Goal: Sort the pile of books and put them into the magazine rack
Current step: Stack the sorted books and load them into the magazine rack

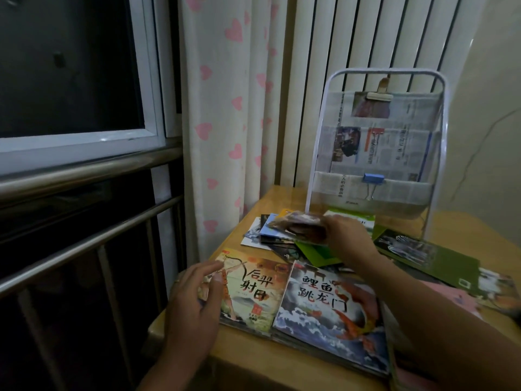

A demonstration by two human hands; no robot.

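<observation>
wood table (248, 359) by curtain (225, 108) | L hand (194, 300) fingers spread on archer book (251, 289) | R hand (346, 238) grips thin book (298, 227)

Single head-worn wide-angle view, looking forward and down, close over the table (248, 359), rack (377, 142) farther back, window at left.

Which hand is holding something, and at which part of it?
The right hand holds a thin book by its right edge. The left hand only rests on the archer book.
</observation>
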